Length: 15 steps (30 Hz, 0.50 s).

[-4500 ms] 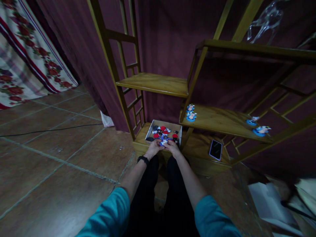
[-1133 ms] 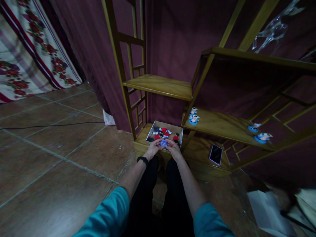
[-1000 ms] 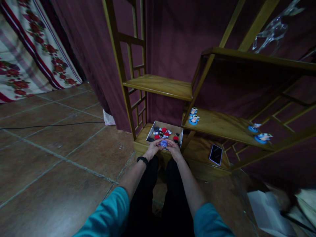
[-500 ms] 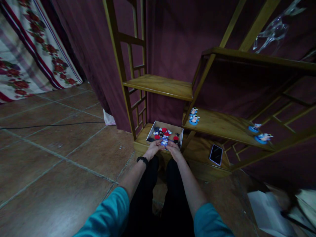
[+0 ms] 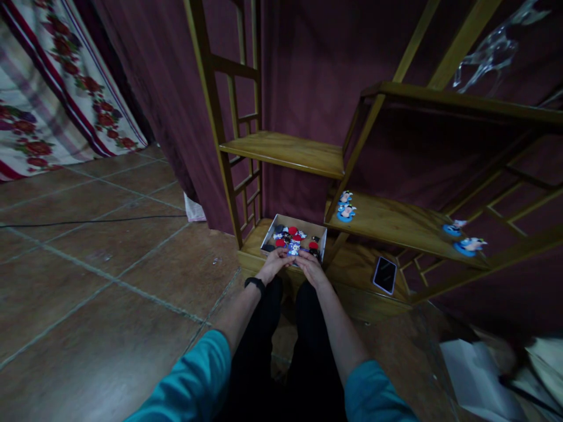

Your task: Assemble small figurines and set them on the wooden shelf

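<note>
Between the fingertips of my left hand (image 5: 273, 265) and my right hand (image 5: 310, 266) is a small white figurine (image 5: 294, 249) on a purple-blue base. Both hands are closed on it from either side, at the near edge of a shallow cardboard box (image 5: 324, 231). Inside the box lie several more small figurines with red (image 5: 292, 231), black and white parts, jumbled together. My hands hide the front wall of the box. The box rests on the lowest board of a wooden shelf unit (image 5: 253, 241).
Two figurines on light blue bases (image 5: 346, 212) stand at the left of the right-hand shelf (image 5: 391, 225), and two more (image 5: 470, 246) at its right end. A phone (image 5: 385, 275) lies on the board below. A clear glass animal (image 5: 488, 55) stands higher up. White bags (image 5: 479, 375) lie at lower right.
The figurine in my fingers has tipped or turned, so its white body shows more and its purple-blue base less. My hands have stayed in nearly the same place.
</note>
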Each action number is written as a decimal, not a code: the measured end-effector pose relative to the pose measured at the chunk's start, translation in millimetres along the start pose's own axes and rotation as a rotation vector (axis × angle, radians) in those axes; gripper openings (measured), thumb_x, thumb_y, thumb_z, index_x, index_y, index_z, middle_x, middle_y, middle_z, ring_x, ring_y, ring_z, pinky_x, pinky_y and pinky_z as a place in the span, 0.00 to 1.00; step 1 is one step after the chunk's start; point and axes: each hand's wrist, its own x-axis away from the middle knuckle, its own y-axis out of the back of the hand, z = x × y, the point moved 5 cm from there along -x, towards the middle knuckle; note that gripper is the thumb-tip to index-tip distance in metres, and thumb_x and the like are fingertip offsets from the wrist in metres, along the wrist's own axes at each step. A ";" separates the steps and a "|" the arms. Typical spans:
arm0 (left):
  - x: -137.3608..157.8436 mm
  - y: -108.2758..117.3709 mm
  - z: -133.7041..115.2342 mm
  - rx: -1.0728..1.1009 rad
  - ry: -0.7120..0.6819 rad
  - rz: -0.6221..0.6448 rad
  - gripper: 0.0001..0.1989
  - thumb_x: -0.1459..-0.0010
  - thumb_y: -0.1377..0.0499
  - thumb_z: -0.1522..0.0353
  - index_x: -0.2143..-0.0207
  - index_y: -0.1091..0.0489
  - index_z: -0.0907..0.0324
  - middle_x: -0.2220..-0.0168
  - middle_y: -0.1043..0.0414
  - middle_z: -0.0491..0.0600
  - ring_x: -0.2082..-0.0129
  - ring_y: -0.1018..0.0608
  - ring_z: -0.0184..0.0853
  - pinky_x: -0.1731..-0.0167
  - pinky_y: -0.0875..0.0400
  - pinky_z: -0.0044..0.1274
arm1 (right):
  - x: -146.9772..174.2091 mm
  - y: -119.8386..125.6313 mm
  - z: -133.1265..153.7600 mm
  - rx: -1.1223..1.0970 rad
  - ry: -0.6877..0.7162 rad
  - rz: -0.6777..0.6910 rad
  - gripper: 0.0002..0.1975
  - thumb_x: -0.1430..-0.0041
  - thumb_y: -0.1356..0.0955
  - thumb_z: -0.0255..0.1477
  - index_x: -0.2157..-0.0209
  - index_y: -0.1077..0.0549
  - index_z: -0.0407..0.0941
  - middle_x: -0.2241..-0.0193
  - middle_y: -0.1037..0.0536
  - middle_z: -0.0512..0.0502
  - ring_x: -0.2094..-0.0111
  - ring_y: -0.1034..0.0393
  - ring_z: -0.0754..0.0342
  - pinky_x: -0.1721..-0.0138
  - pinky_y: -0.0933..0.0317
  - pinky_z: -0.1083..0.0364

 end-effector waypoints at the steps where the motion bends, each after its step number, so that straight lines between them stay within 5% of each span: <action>1: 0.3 -0.2 -0.4 -0.006 -0.004 -0.006 0.22 0.64 0.31 0.68 0.64 0.32 0.64 0.79 0.30 0.43 0.80 0.28 0.26 0.76 0.35 0.19 | -0.1 0.4 -0.2 0.004 -0.001 0.002 0.15 0.58 0.29 0.29 0.64 0.26 0.43 0.66 0.22 0.47 0.59 0.29 0.52 0.52 0.41 0.52; 15: -4.9 -1.5 3.0 -0.106 -0.092 0.021 0.26 0.64 0.31 0.67 0.60 0.30 0.65 0.74 0.29 0.46 0.75 0.28 0.27 0.72 0.35 0.20 | -1.0 4.0 0.0 0.011 0.033 -0.084 0.15 0.61 0.28 0.29 0.66 0.25 0.45 0.66 0.21 0.49 0.58 0.29 0.52 0.53 0.41 0.52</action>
